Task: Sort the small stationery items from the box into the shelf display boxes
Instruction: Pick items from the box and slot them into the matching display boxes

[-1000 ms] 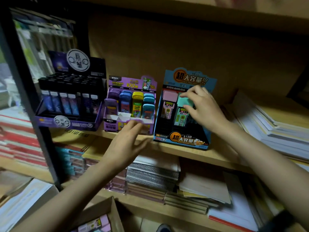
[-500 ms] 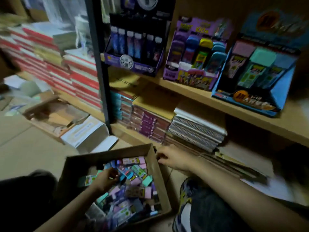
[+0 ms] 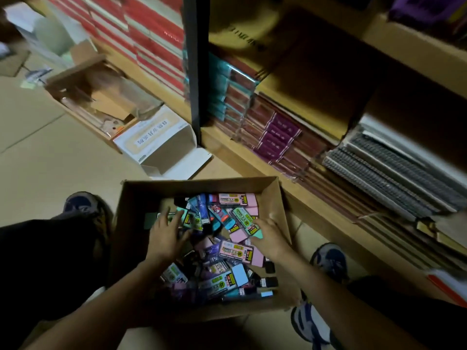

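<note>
Cardboard box (image 3: 197, 184) now holds right hand (image 3: 271, 238) beside left hand (image 3: 165, 237).

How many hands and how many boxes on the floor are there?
Hands: 2, left hand and right hand.
Boxes on the floor: 3, stationery box, white box, brown box of scraps.
Total: 5.

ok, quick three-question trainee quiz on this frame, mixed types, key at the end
1. True or false: the left hand and the right hand are both in the cardboard box.
2. What lies on the low shelf to the right of the box? A) spiral notebooks B) bottles C) cups
3. Fill in: the left hand's fingers are ___, not curled, over the stationery packs.
Key: 1 true; 2 A; 3 spread.
</note>
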`<state>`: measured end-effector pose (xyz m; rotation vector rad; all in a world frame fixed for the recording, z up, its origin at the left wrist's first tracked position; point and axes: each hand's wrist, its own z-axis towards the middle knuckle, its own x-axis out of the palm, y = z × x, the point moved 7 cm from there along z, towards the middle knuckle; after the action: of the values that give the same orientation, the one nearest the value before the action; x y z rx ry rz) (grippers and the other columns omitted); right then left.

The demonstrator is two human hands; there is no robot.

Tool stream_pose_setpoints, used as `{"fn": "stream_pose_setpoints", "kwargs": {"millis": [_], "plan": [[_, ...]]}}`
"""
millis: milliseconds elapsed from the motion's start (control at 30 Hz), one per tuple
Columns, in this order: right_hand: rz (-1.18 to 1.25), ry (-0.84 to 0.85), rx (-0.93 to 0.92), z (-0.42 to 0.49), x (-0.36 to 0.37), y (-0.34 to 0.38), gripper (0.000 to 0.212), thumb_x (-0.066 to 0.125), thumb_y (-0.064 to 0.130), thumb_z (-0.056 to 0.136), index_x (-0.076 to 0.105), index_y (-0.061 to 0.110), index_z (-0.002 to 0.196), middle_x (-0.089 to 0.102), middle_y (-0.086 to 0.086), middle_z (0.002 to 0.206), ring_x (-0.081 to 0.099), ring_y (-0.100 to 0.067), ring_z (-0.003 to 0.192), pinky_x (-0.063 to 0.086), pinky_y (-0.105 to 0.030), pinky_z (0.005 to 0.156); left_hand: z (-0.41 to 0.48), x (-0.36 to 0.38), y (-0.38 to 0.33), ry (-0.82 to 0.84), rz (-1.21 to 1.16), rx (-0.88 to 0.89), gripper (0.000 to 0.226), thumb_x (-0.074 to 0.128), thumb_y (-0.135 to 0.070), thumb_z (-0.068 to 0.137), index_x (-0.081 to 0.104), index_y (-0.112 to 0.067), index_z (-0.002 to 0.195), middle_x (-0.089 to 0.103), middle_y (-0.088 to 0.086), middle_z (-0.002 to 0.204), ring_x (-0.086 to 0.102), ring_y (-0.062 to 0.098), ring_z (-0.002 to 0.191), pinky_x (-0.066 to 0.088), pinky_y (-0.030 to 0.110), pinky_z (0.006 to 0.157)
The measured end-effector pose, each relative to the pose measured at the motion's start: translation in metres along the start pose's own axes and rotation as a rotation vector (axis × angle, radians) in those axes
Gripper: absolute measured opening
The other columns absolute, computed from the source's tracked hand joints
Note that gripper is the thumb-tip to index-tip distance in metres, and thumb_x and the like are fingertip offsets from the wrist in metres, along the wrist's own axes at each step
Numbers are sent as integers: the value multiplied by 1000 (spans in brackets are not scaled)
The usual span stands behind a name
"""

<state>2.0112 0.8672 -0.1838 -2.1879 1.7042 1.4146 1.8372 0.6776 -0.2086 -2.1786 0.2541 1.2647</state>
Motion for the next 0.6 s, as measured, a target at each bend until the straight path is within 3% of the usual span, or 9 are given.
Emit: {"fn": "stream_pose_setpoints", "kwargs": {"millis": [100,233,400,433,500,567,600], "plan": [[79,-27,64,14,10,-5,55,55,19,95,31,11,144,26,-10,150,26,-24,139,28,-33,112,15,23,10,80,80,-48,70,42,-55,93,13,-30,152,4,16,159,7,35,145,15,43,115],[9,2,132,26,32,-12,65,41,35,100,8,13,151,1,-5,159,5,-23,146,15,-40,118,7,50,4,115,-10,-45,73,39,-56,94,3,-31,152,-8,16,159,-7,36,146,6,42,117],[-88,-87,130,26,48,-8,59,36,40,100,15,19,151,0,-7,159,6,-28,145,16,-39,117,-31,68,8,107,55,-23,70,26,-56,96,-14,-31,147,-13,14,159,-13,30,146,3,41,117],[-87,-97,119,26,50,-7,57,38,39,99,18,21,150,1,-7,159,7,-29,145,17,-40,117,-36,68,10,95,48,-25,67,27,-55,97,-9,-30,149,-9,13,159,-9,29,147,5,42,117],[-46,-130,110,26,50,-7,55,45,35,97,28,21,148,10,-6,157,12,-28,143,19,-39,116,-39,57,10,28,-4,-37,59,34,-48,98,21,-24,150,14,14,158,14,31,145,17,43,115],[61,-177,121,27,46,-8,52,57,30,93,41,19,141,23,-9,150,22,-28,138,24,-36,114,-31,39,13,-96,-54,-65,45,45,-40,96,48,-14,132,41,17,142,40,33,130,32,44,105],[126,-193,133,29,44,-9,52,62,27,90,45,18,138,28,-10,145,27,-28,135,26,-35,112,-25,31,18,-145,-54,-94,43,49,-40,94,52,-11,125,48,17,133,46,33,122,36,43,100]]}}
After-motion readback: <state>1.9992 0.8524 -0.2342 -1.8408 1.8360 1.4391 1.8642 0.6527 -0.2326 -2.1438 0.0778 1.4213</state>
